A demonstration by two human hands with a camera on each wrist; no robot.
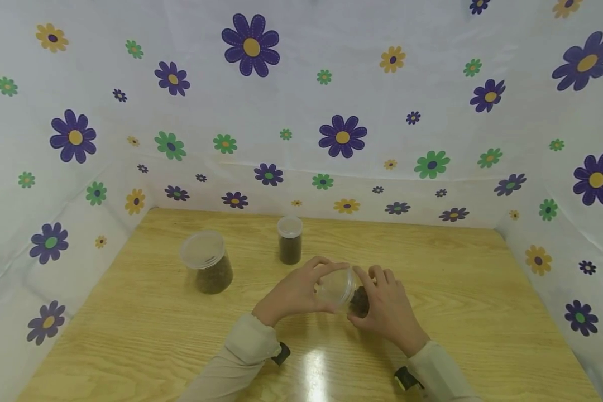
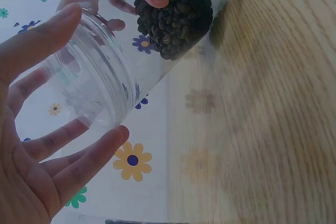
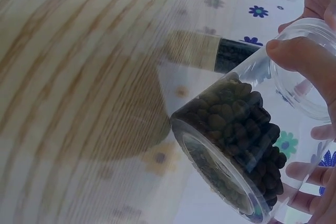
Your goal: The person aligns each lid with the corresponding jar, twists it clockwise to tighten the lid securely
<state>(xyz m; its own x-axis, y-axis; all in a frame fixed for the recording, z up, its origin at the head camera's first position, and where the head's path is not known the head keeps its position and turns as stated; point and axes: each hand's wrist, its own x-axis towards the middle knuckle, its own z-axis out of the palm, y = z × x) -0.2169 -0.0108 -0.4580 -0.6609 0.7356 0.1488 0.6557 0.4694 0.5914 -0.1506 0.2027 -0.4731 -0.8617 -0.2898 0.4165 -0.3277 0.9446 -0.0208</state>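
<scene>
A clear jar (image 2: pixel 128 64) part-filled with dark coffee beans (image 2: pixel 176 19) is held between both hands, tilted well over. My left hand (image 1: pixel 292 289) curls its thumb and fingers round the jar's clear lid end (image 1: pixel 338 287). Round the body, nearer the beans, my right hand (image 1: pixel 389 308) grips the jar. The beans lie heaped toward its base, seen from below in the right wrist view. Whether the lid is loose or seated cannot be told, nor whether the base's lower edge touches the table.
On the wooden table (image 1: pixel 146 312), a wide clear-lidded jar (image 1: pixel 213 276) with dark contents stands at left. A slimmer jar (image 1: pixel 290 249) of dark contents stands behind my left hand. Flower-printed white cloth (image 1: pixel 291 95) encloses the back and sides. Black wrist devices (image 1: pixel 406 379) sit at both cuffs.
</scene>
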